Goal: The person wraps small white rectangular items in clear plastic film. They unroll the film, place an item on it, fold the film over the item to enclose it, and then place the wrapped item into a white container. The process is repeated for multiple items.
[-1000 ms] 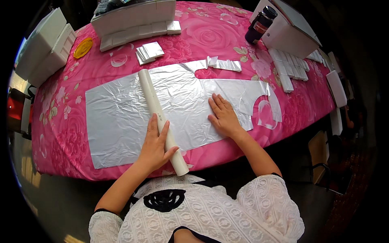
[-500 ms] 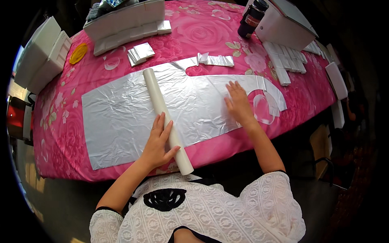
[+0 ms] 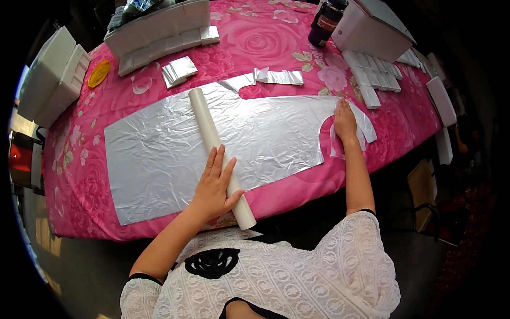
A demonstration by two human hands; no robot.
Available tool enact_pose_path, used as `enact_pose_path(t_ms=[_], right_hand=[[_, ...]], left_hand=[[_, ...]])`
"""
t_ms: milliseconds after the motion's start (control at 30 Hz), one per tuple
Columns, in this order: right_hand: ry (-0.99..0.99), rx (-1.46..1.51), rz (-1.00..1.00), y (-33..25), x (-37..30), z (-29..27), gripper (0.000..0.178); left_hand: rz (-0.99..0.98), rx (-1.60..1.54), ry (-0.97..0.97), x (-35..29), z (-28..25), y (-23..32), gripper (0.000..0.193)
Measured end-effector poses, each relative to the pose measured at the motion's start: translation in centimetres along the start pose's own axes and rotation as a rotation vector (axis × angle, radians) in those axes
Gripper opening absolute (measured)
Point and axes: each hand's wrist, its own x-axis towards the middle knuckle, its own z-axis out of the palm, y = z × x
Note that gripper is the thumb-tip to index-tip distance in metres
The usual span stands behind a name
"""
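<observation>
A silvery-white plastic bag [image 3: 154, 143] lies flat and creased, with a curved cut-out and strap-like handles toward its right end. Across it, slanting toward me, rests a long cream-coloured roller or tube [image 3: 205, 118]. My left hand [image 3: 215, 186] lies on the lower part of this tube, fingers stretched and thumb spread, not wrapped round it. On the bag's right-hand strap is my right hand [image 3: 345, 121], its fingers extended and close together; its palm side is hidden. The other strap [image 3: 281, 77] lies folded at the far edge.
Pink flowered cloth [image 3: 260, 40] covers the table. Folded silvery bundles [image 3: 179, 70] lie at the back. White foam boxes [image 3: 159, 32] stand behind, with more boxes at far left and right. A dark flask [image 3: 326, 22] and a yellow round lid [image 3: 99, 73] stand out.
My right hand has moved right, from the bag's middle to its right strap. The bag's lower right corner now lies flatter and more spread. My left hand stays on the tube.
</observation>
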Motion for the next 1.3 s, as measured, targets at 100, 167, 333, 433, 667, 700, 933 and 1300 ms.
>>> enact_pose_path(t_ms=[100,167,333,433,667,700,933,1300], right_hand=[[0.040,0.046,0.041,1.4,-0.2,-0.7,0.038],[0.099,0.074,0.054,0.9,-0.4,-0.8,0.028],[0.251,-0.061,-0.066,-1.5,-0.2,-3.2,0.008],[0.338,-0.032,-0.208,-3.7,-0.7,-5.3,0.010],[-0.361,0.944,0.063,-19.2,-5.8,-10.7,0.020],[-0.507,1.049,0.036,-21.8,-7.0,-11.7,0.020],[-0.443,1.013,-0.790,-28.6,-13.3,-12.6,0.032],[-0.653,0.233,-0.123,-25.3,-18.9,-13.1,0.050]], left_hand=[[0.001,0.006,0.005,0.0,0.0,0.1,0.066],[0.005,0.007,0.003,0.2,0.0,0.2,0.065],[0.021,0.007,0.004,0.4,0.0,0.3,0.063],[0.024,0.004,0.001,0.4,0.1,0.3,0.063],[-0.018,-0.306,0.184,0.5,-0.2,1.4,0.059],[-0.048,-0.424,0.252,0.3,-0.5,1.7,0.057],[-0.729,-1.392,0.004,-0.2,-3.7,-1.9,0.030],[-1.013,-0.804,-0.024,-8.7,-12.9,-13.7,0.017]])
